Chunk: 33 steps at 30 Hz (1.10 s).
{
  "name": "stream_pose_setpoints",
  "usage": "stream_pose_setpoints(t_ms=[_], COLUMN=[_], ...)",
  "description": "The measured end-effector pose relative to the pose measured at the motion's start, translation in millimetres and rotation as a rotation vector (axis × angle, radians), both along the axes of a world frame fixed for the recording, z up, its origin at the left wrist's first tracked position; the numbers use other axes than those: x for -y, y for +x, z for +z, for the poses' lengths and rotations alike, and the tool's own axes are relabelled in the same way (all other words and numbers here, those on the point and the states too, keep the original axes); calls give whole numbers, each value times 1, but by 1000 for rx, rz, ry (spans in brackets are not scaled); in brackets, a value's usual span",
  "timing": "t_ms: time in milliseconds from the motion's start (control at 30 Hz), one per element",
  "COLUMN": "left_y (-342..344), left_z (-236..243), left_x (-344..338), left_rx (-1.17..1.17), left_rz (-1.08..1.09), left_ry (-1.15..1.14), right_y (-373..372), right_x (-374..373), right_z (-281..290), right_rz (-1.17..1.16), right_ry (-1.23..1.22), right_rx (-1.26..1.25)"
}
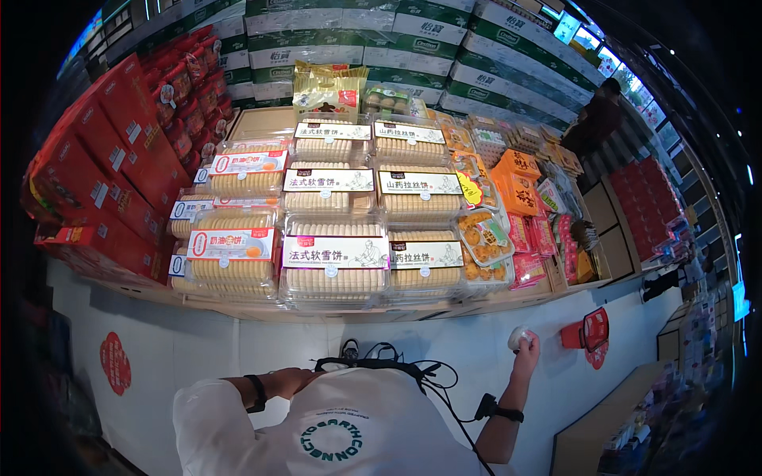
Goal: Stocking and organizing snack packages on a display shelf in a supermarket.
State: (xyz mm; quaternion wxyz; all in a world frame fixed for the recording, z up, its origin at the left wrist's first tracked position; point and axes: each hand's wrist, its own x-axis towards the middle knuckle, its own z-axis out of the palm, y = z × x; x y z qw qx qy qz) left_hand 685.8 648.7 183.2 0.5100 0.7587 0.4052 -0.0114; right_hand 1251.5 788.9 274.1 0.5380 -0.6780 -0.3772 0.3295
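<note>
Before clear plastic boxes (333,299) of ridged biscuits (333,280), right hand (527,347) clasping rounded white object (516,337), left hand (294,382) too obscured to tell.

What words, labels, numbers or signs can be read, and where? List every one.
I won't copy wording, only locate it.
Biscuit boxes: large legible label print.
White shirt: legible green letter ring.
Stacked cartons: large print, legible.
Red floor sticker: too blurred.
Red boxes, orange packs: mostly too small.
White thing in the right hand: none readable.
</note>
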Motion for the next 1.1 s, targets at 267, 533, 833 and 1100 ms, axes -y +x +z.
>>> stream_pose_setpoints(t_ms=[267, 533, 833, 1100], left_y=[-18, -26, -29, -30], left_z=[39, 8, -14, -23], left_x=[-14, 16, 24, -8], left_rx=[-99, -192, -202, -209], left_rz=[88, 294, 304, 192], left_ry=[-93, -158, -176, -64], right_y=[-111, -292, -210, -279], right_x=[-150, -218, -235, -219], right_z=[-19, -33, -34, -37], right_rz=[315, 739, 529, 713], right_ry=[147, 353, 237, 434], right_rx=[542, 895, 1031, 869])
